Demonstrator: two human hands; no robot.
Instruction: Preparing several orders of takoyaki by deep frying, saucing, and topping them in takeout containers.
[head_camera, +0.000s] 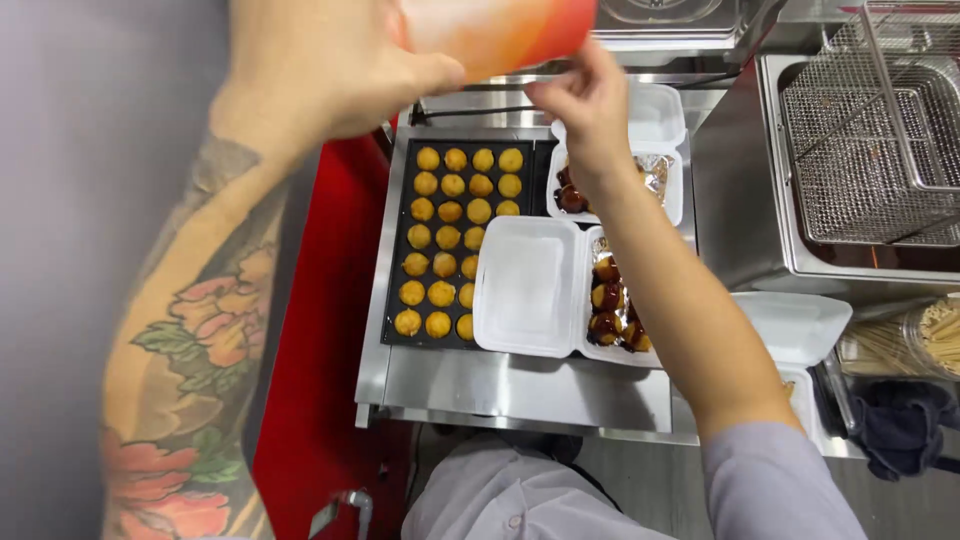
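Observation:
My left hand (320, 70) grips an orange squeeze bottle (500, 30), held up close to the camera. My right hand (585, 105) pinches the bottle's lower end with its fingertips. Below them a black griddle pan (395, 250) holds several golden fried balls (445, 240). An open white foam box (525, 285) lies on the pan's right side, with several sauce-covered balls (608, 300) in its right half. A second open white foam box (665, 165) with sauced balls (570, 195) sits behind it, partly hidden by my right hand.
A deep fryer with wire baskets (870, 140) stands at the right. More white foam boxes (795, 325), a clear container of wooden skewers (915, 340) and a dark cloth (900, 425) lie at the lower right. The red side of the stand (320, 350) runs left of the steel counter (500, 385).

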